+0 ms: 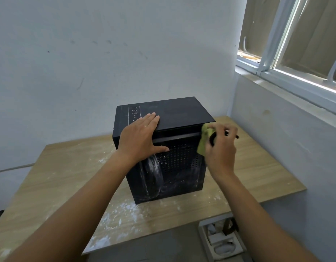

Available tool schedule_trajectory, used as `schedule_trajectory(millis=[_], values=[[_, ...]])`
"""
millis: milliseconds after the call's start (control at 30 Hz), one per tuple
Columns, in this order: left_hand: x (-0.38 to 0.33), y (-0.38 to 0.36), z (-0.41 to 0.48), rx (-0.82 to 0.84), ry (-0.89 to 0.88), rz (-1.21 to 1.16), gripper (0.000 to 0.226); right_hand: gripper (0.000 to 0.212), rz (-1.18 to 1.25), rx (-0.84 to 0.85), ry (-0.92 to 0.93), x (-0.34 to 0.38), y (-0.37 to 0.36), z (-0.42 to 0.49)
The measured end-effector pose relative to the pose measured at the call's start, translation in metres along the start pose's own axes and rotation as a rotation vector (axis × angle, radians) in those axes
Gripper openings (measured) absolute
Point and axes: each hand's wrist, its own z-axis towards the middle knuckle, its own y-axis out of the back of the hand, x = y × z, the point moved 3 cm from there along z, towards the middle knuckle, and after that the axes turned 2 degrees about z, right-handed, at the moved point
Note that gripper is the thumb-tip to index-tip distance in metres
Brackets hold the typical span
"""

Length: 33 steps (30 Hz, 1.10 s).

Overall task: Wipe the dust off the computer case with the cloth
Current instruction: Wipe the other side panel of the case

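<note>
Dusty wooden table [68, 167] by window. Left hand [142, 138] flat, fingers straight, steadying computer case [174, 148]. Right hand [221, 146] bunches cloth [205, 138] at top-right corner; smeared front lies below-left of it.

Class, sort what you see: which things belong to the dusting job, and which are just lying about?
Job: black metal computer case; green cloth, gripped by the right hand; left hand flat on the case's top.
Lying about: light wooden table; white box on the floor; window.

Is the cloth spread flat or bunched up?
Bunched up: the right hand grips the cloth in a crumpled wad against the computer case.
</note>
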Motion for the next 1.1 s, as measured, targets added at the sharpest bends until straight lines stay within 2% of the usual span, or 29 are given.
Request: schedule_trajectory(millis=[100, 300, 433, 567, 700, 800, 967, 1100], values=[[0.000, 0.001, 0.000, 0.002, -0.002, 0.013, 0.110, 0.021, 0.045, -0.022, -0.094, -0.015, 0.010, 0.012], [-0.001, 0.000, -0.001, 0.009, 0.010, 0.006, 0.110, 0.018, 0.161, -0.059, -0.068, 0.000, -0.006, -0.001], [-0.001, 0.000, 0.000, 0.000, 0.017, 0.004, 0.109, 0.021, 0.136, 0.012, 0.039, 0.029, -0.026, -0.017], [-0.001, 0.000, -0.001, -0.015, 0.011, 0.001, 0.104, 0.034, 0.056, 0.170, 0.272, 0.056, -0.046, -0.035], [-0.001, 0.000, -0.001, -0.018, 0.020, -0.013, 0.105, 0.032, 0.045, 0.189, 0.354, 0.050, -0.039, -0.028], [-0.001, 0.001, -0.001, -0.007, 0.017, -0.008, 0.108, 0.032, 0.032, 0.146, 0.296, 0.028, -0.023, -0.015], [-0.001, 0.002, -0.002, -0.020, 0.012, -0.006, 0.108, 0.025, 0.028, 0.003, 0.100, -0.014, 0.004, 0.007], [-0.001, 0.002, -0.002, -0.034, 0.014, 0.000, 0.108, 0.024, 0.108, -0.072, 0.004, -0.019, 0.004, 0.010]])
